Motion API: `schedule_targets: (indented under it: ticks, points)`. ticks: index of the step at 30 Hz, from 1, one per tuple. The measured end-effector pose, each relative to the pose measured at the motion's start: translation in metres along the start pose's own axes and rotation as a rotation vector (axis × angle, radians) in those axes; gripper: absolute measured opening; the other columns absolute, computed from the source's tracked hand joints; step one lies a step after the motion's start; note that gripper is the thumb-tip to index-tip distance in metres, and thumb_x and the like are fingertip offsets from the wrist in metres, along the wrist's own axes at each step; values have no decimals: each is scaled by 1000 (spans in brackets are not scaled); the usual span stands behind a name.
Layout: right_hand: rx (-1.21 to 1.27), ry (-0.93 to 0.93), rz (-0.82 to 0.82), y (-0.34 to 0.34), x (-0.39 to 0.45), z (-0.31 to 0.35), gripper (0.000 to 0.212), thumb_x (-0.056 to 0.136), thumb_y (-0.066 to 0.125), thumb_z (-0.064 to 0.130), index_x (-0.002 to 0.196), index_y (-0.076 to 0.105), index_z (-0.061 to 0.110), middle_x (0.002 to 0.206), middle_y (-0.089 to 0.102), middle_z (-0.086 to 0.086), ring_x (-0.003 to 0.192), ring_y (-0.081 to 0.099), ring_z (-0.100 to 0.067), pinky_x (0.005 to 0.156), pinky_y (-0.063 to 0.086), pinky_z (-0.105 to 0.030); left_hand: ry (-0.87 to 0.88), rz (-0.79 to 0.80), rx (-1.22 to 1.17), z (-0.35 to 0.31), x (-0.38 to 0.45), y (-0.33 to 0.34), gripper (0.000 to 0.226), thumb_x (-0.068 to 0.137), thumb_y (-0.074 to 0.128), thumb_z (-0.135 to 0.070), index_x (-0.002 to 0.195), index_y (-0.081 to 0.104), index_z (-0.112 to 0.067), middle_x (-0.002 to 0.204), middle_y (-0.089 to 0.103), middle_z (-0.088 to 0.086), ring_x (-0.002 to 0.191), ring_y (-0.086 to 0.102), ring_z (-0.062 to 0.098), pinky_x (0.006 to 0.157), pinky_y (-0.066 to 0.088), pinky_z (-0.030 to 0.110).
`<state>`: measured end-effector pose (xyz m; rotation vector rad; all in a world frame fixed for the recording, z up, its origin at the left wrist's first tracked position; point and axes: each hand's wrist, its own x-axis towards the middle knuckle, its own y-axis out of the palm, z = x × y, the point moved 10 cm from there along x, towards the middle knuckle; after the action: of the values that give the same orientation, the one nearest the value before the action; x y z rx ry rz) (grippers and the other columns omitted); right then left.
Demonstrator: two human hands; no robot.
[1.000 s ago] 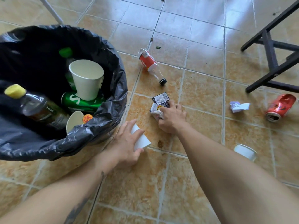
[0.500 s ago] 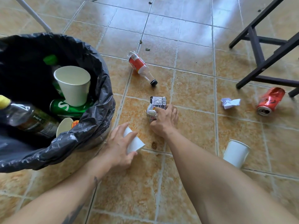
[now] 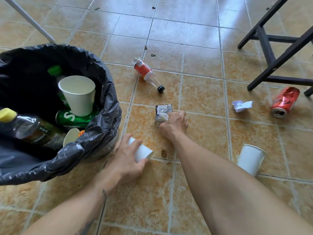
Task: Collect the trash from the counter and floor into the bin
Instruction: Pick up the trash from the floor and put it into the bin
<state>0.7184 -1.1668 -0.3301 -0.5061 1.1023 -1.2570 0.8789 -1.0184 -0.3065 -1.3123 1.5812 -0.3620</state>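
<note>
Since a moment ago my right hand [image 3: 174, 123] has closed on the carton [image 3: 163, 110]; left hand [image 3: 126, 160] grips a paper cup [image 3: 141, 152] beside the bin [image 3: 101, 133] on the tiled floor [image 3: 203, 133].

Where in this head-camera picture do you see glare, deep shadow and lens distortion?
Head view: pale glare washes over the far floor tiles; the black bin liner hides its depths in shadow; the wide lens bends the grout lines and swells the near forearms; the hands, left hand and right hand, stay sharp.
</note>
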Motion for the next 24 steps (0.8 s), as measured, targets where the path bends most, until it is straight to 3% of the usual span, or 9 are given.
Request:
schedule_targets:
  ticks: [4,7,11,14,16,19,22,24]
  points:
    - [27,-50,-10,-2,-7,0,15,71,55,11,83,62,16,101,49,-5,102,50,-30,97,44,-42,42,-29,2,0,-1,-6,68,79,56,-58,141,45,-32,157,16,-2,144,25,28,116,30,48]
    - [-5,-119,-15,-7,-18,0,13,68,54,9,68,48,20,98,53,-5,98,45,-28,93,39,-41,57,-74,17,-8,-2,-13,64,84,56,-58,141,45,-33,157,19,0,141,33,29,111,34,46]
    - [62,-158,-3,-24,-22,-7,14,71,57,10,74,54,23,94,53,-5,95,52,-30,86,46,-41,111,-123,-5,-33,-3,-21,64,87,58,-58,144,43,-33,157,23,0,138,38,25,107,38,42]
    - [177,-160,-4,-55,-15,-7,8,70,59,11,74,61,18,87,62,-9,84,61,-32,63,47,-34,201,-188,-79,-62,-10,-34,64,84,56,-63,140,47,-35,156,29,-3,137,39,20,107,37,38]
    - [241,-170,-16,-85,-12,3,11,71,64,10,81,68,13,80,68,-10,77,65,-29,56,48,-34,255,-225,-181,-84,-20,-50,64,80,55,-65,137,50,-36,154,33,-3,137,39,20,111,38,39]
    - [365,-209,-6,-131,-18,36,18,69,72,12,87,73,15,81,74,-8,78,68,-25,62,53,-36,311,-294,-305,-112,-41,-88,66,77,57,-64,135,52,-33,150,35,-2,137,38,16,109,41,42]
    - [554,-317,96,-164,-42,93,23,62,80,15,82,76,25,77,74,1,71,65,-16,66,52,-32,315,-410,-371,-118,-72,-142,65,76,62,-58,135,55,-32,150,36,-1,137,39,13,106,45,40]
    - [641,-370,147,-177,-60,133,19,63,82,13,78,76,23,77,74,-2,70,64,-15,66,51,-31,304,-537,-421,-107,-98,-186,63,76,66,-53,133,57,-30,147,40,-3,135,41,12,101,50,36]
